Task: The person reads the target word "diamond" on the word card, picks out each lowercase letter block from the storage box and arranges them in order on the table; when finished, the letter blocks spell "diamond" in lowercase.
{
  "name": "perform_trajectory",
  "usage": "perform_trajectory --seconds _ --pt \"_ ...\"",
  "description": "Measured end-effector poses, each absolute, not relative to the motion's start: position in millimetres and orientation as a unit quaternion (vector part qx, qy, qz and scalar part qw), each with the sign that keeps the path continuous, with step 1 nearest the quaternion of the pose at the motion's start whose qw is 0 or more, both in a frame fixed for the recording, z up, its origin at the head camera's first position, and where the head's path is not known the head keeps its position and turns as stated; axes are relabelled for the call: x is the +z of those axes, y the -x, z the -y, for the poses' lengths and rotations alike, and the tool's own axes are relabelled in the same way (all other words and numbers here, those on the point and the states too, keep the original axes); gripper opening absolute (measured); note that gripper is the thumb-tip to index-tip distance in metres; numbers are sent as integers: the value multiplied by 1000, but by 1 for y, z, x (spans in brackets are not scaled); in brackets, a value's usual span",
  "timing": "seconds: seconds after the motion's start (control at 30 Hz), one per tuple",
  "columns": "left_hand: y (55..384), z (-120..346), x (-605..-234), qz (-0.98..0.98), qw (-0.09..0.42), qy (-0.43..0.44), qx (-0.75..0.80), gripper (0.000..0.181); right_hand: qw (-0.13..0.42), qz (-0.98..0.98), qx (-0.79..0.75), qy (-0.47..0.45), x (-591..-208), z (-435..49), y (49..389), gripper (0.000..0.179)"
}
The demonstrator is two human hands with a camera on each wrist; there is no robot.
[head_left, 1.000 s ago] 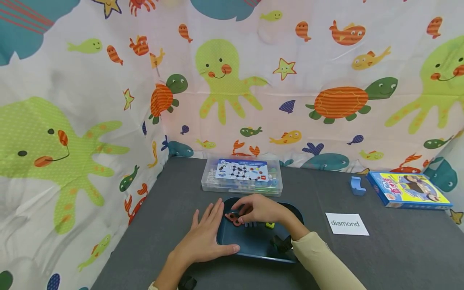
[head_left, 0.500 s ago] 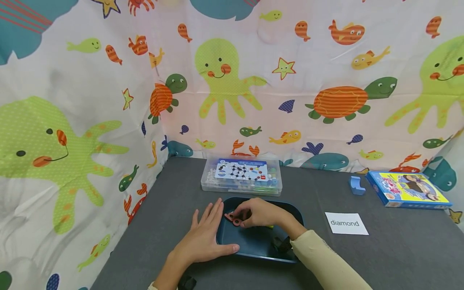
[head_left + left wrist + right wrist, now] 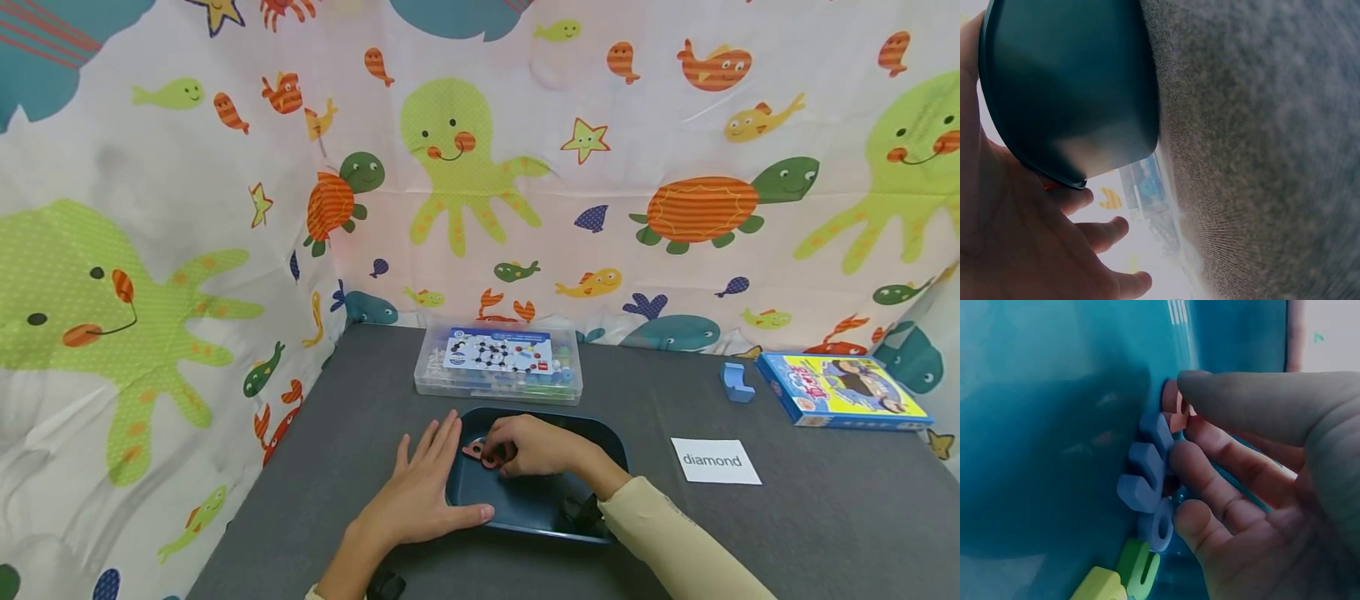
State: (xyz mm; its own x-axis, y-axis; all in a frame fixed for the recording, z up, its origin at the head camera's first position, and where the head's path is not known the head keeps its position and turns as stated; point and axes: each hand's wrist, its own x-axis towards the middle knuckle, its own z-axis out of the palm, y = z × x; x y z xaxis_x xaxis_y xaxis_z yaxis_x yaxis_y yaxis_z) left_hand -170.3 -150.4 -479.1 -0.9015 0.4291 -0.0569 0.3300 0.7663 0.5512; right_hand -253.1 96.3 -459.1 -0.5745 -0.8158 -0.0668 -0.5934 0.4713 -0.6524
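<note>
A dark blue tray [image 3: 536, 500] lies in front of me. My left hand [image 3: 420, 492] rests against its left side, fingers straight and spread, the thumb over the front rim; the left wrist view shows the palm beside the tray wall. My right hand [image 3: 536, 446] reaches inside, fingers bent, with thumb and index finger pinching a reddish letter [image 3: 1171, 397]. Another reddish letter [image 3: 472, 450] lies left of those fingertips. In the right wrist view, blue letters [image 3: 1144, 462], a green letter [image 3: 1138, 569] and a yellow letter [image 3: 1097, 584] line up beside the fingers.
Behind the tray stands a clear plastic case [image 3: 498, 367] with a molecule-picture label. To the right are a white card [image 3: 716, 461] reading "diamond", a blue block [image 3: 737, 383] and a flat colourful box [image 3: 843, 392]. A sea-animal curtain [image 3: 570, 192] rises behind.
My right hand has shifted slightly toward the front of the tray, its fingers closing in, and now covers the blue and yellow letters in the head view. The left hand has stayed in place.
</note>
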Motion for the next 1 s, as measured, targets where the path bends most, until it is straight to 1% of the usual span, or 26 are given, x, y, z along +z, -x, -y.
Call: perform_trajectory --seconds 0.23,0.53,1.0 --pt "170 150 -479 -934 92 -202 279 118 176 -838 -283 433 -458 -94 250 31" --pt "170 150 -478 -934 95 -199 280 118 156 -846 -271 432 -466 -91 251 28" --pt "169 150 -477 -934 95 -200 282 118 152 -853 -255 429 -469 -89 250 26"
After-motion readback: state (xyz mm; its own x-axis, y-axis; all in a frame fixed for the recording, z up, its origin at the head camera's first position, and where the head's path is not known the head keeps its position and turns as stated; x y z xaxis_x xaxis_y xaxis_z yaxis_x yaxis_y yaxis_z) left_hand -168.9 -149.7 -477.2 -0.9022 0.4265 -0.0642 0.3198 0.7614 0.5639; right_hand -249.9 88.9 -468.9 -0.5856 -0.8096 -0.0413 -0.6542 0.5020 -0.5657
